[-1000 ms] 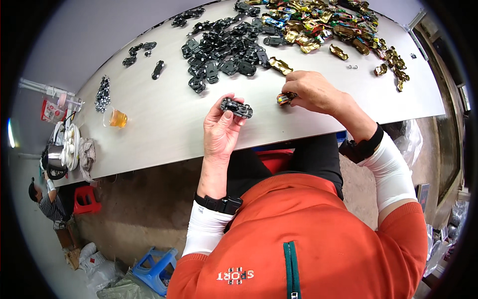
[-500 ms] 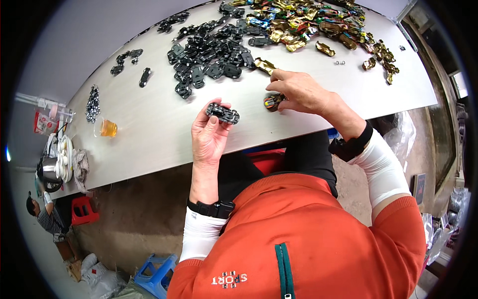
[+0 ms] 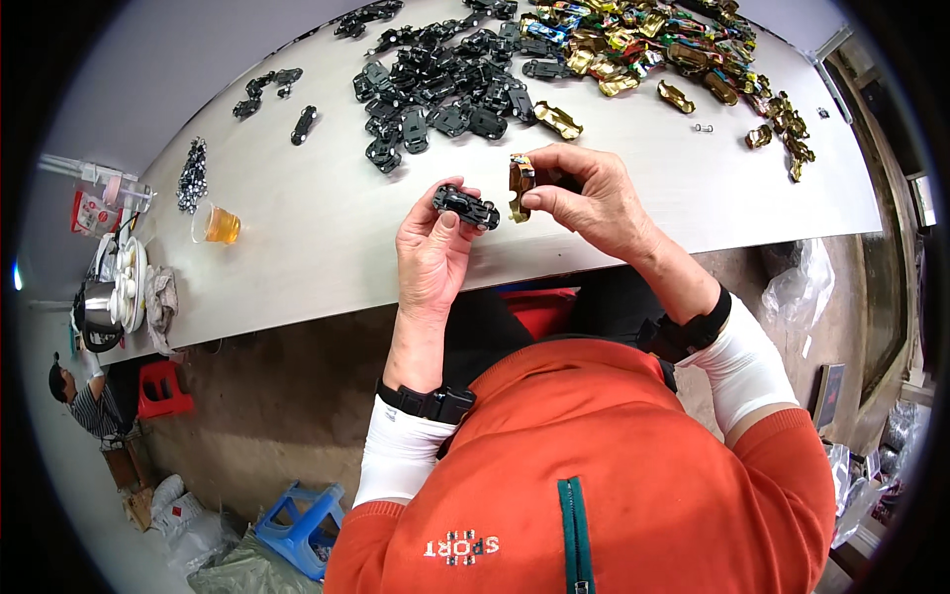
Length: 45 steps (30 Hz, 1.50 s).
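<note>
My left hand (image 3: 435, 243) grips a black toy car chassis (image 3: 465, 207) between thumb and fingers, wheels showing. Just to its right, my right hand (image 3: 594, 198) pinches a gold toy car body shell (image 3: 521, 188), tipped on edge with its hollow inside toward the chassis. The two parts are close but apart, both held above the near side of the table. Beyond them lies a heap of black chassis (image 3: 450, 121), and a single gold shell (image 3: 558, 120) rests at that heap's right edge.
Colourful and gold car shells (image 3: 683, 54) are piled at the far right of the white table (image 3: 327, 238). A small axle with wheels (image 3: 704, 128) lies near them. To the left are a cup of amber drink (image 3: 220, 226), a cluster of small wheel parts (image 3: 193, 176) and a steel kettle (image 3: 99, 322).
My right hand has lifted the car shell off the table, turned it on edge and brought it left beside the chassis. My left hand still holds the chassis.
</note>
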Tool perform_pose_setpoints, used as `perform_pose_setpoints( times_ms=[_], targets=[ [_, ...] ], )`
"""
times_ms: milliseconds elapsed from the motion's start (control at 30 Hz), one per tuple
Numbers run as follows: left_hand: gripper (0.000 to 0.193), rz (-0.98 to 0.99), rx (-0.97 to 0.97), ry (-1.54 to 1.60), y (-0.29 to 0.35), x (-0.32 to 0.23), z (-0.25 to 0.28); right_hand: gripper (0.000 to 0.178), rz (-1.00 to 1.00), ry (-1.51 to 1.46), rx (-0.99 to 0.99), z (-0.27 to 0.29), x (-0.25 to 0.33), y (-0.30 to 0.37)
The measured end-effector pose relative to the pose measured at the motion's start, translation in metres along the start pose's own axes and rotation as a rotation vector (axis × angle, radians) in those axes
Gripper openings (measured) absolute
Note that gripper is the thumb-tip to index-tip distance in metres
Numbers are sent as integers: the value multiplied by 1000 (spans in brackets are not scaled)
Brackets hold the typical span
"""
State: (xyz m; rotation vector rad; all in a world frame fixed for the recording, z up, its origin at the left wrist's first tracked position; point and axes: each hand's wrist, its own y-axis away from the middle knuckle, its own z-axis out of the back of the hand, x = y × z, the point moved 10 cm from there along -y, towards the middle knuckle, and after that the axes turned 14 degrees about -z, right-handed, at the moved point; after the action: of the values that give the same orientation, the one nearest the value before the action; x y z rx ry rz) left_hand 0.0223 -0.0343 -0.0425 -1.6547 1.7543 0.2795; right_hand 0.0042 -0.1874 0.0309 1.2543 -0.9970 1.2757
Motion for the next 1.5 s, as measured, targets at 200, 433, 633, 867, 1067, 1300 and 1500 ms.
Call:
perform_pose_setpoints(
  times_ms=[200, 433, 633, 867, 1067, 1300, 1500],
  targets=[
    [37, -7, 1, -50, 2, -2, -1, 27, -18, 85, -7, -13, -12, -4],
    [38, -14, 36, -88, 1, -1, -4, 26, -34, 112, 13, -17, -13, -7],
    [38, -17, 21, -87, 2, -2, -5, 27, 44, 195, -67, -18, -2, -4],
    [43, -22, -39, -162, 4, -5, -4, 47, 161, 300, -56, -28, 9, 2],
    [37, -98, -46, -172, 2, -22, -15, 43, 370, 353, -49, -36, 33, 8],
    [34, -132, -24, -272, -6, -36, -31, 41, 389, 288, -41, -34, 47, 11],
    [32, -137, -1, -334, -8, -37, -45, 40, 408, 297, -3, -36, 55, 16]
  ],
)
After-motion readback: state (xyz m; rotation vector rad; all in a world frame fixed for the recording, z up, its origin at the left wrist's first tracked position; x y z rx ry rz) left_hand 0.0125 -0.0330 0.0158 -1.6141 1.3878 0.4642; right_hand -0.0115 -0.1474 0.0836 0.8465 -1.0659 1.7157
